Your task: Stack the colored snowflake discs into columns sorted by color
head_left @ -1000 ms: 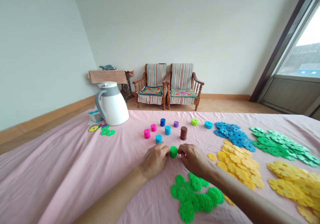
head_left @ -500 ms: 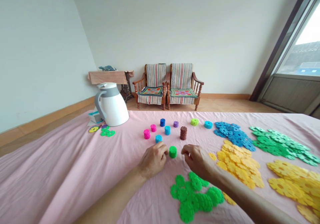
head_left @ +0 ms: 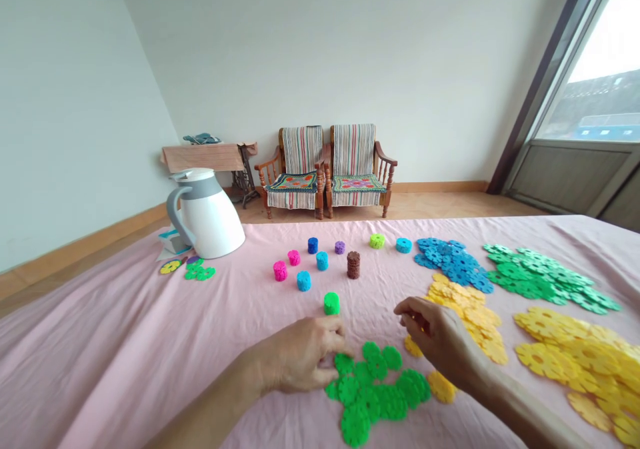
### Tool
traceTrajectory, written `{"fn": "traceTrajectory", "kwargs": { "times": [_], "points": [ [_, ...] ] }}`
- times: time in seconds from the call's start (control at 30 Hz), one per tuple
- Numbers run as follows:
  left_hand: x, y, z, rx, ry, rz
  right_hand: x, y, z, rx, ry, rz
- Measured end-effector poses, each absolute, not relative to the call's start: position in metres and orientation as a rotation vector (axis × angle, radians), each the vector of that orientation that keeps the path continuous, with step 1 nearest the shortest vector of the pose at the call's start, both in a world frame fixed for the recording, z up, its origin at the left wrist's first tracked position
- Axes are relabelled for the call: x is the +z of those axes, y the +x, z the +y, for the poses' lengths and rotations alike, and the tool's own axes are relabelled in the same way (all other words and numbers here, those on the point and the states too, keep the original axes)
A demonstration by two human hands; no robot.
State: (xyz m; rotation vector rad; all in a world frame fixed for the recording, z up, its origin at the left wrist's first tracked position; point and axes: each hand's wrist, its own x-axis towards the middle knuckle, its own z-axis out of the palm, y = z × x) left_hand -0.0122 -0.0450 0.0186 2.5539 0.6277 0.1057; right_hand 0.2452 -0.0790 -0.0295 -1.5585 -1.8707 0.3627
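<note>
My left hand (head_left: 311,354) is at the left edge of a loose pile of green flower-shaped discs (head_left: 370,399). Its thumb and fingers are apart, with the fingertips at the uppermost discs. Just beyond that hand stands a short stack of green discs (head_left: 331,303). My right hand (head_left: 436,334) hovers to the right, beside the yellow disc pile (head_left: 465,309). Its fingers are curled in and no disc shows between them. Farther off stand a brown stack (head_left: 353,265), blue stacks (head_left: 303,281) and pink stacks (head_left: 280,271).
A white jug (head_left: 210,219) with a grey handle stands at the left, near a few loose discs (head_left: 200,272). Dark blue discs (head_left: 450,262), green discs (head_left: 545,279) and more yellow discs (head_left: 575,352) spread over the right of the pink cloth (head_left: 200,342).
My left hand has come back from the green stack to the loose green discs, its fingers parting. My right hand has moved right, away from the stack. The view has shifted slightly right.
</note>
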Motion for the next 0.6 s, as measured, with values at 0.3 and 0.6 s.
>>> {"fn": "traceTrajectory", "kwargs": {
  "times": [0.3, 0.6],
  "points": [
    [0.0208, -0.003, -0.047, 0.041, 2.589, 0.727, -0.0339, 0.2491, -0.0793, 0.384, -1.57, -1.916],
    [0.0216, -0.0103, -0.0458, 0.15, 2.582, 0.829, -0.0334, 0.2504, -0.0837, 0.404, -1.551, -1.942]
  ]
}}
